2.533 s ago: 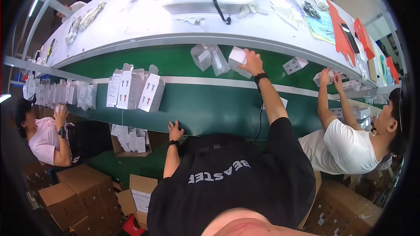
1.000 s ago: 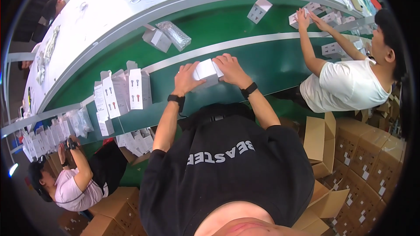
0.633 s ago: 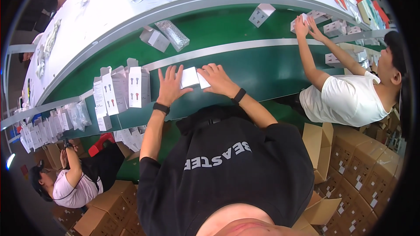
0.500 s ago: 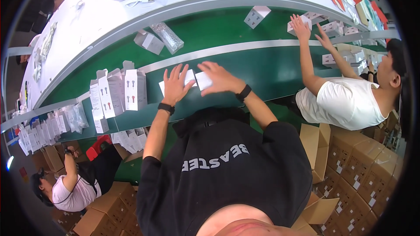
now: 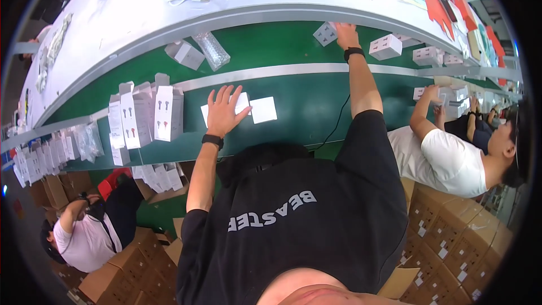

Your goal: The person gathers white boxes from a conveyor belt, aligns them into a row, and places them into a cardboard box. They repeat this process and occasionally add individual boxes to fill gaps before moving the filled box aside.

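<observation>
My left hand [image 5: 223, 114] lies flat with spread fingers over small white boxes [image 5: 241, 101] on the dark green worktop. Just right of it lies another plain white box [image 5: 264, 110], apart from the hand. My right arm stretches far forward over the rail, and my right hand [image 5: 346, 36] is at a white printed carton [image 5: 325, 33] on the green belt. Its fingers are bent over the carton's right side, partly hiding it. Each wrist wears a black band.
Open upright printed cartons [image 5: 144, 114] stand at left. A bubble-wrap roll [image 5: 212, 52] and an open carton [image 5: 186, 55] lie on the belt. A metal rail [image 5: 282, 69] divides belt from worktop. A co-worker [image 5: 451, 155] sits at right, beside stacked brown boxes [image 5: 446, 220]; another [image 5: 93, 231] is at left.
My right hand has left the right-hand small white box and reached forward to the printed carton on the belt. My left hand stays on the boxes. The right co-worker's hands have drawn back.
</observation>
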Action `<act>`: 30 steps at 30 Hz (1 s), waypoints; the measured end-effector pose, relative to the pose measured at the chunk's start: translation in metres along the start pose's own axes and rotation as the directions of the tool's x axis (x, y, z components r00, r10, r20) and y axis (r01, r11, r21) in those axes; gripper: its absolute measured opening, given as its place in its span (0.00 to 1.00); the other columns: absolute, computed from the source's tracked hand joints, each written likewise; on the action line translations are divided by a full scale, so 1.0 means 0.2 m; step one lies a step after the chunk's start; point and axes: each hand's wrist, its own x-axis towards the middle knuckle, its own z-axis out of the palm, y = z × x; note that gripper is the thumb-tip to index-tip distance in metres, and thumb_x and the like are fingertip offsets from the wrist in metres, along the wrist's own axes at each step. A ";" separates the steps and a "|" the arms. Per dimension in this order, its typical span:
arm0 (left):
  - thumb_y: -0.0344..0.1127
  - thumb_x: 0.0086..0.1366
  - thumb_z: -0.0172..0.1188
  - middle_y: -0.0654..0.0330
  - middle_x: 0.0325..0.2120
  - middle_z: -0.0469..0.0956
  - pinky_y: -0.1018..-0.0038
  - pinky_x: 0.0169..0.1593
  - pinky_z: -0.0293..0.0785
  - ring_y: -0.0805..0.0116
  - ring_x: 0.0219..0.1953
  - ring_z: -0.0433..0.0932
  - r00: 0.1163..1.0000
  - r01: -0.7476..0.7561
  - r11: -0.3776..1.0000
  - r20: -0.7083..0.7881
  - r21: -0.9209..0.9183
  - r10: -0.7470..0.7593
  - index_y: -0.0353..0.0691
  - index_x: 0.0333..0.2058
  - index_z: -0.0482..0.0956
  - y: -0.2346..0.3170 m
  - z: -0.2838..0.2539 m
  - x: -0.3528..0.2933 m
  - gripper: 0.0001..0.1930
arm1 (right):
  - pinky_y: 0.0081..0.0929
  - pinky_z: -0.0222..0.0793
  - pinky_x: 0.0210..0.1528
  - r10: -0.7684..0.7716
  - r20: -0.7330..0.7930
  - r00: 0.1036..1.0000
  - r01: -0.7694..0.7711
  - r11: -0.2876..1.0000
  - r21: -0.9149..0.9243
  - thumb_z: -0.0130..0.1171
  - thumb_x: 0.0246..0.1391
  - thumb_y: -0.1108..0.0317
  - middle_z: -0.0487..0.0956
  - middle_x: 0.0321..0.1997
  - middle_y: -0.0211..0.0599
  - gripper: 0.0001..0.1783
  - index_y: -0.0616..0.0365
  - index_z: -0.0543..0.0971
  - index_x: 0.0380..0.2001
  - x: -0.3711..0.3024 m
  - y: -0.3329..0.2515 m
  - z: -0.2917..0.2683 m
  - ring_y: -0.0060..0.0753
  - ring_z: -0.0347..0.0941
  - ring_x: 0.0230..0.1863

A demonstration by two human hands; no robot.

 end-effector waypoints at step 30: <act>0.52 0.63 0.61 0.55 0.55 0.73 0.55 0.63 0.59 0.56 0.61 0.69 1.000 -0.023 0.998 -0.009 -0.062 0.022 0.46 0.59 0.73 0.01 0.02 0.01 0.29 | 0.44 0.70 0.58 -0.244 0.100 0.965 0.148 0.816 0.559 0.77 0.35 0.47 0.66 0.61 0.49 0.51 0.54 0.67 0.62 -1.22 -0.86 -0.39 0.57 0.66 0.59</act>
